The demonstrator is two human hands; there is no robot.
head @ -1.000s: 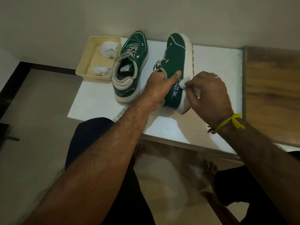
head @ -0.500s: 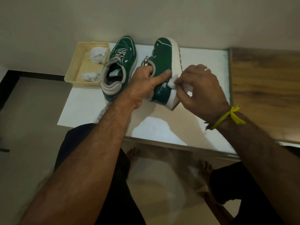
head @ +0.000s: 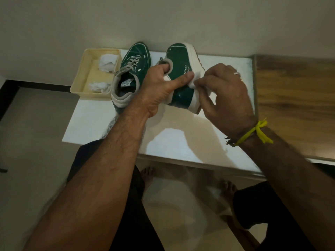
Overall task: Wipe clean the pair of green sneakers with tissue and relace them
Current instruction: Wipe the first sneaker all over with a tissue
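Two green sneakers with white soles stand on a white table (head: 181, 140). The left sneaker (head: 133, 69) sits flat, its grey laces loosely threaded. The right sneaker (head: 181, 69) is tipped on its side. My left hand (head: 163, 84) grips it at the collar, fingers hooked inside the opening and thumb along the green side. My right hand (head: 224, 91) pinches a white tissue (head: 196, 78) against the shoe's side near the sole.
A cream tray (head: 85, 77) at the table's back left holds two crumpled white tissues (head: 107, 63). A wooden surface (head: 297, 98) adjoins the table on the right. A wall rises behind. My knees and bare feet show below the table edge.
My left hand has shifted its hold, fingers now hooked inside the shoe's opening. The tissue in my right hand has slid along the right sneaker's side. The camera view has shifted.
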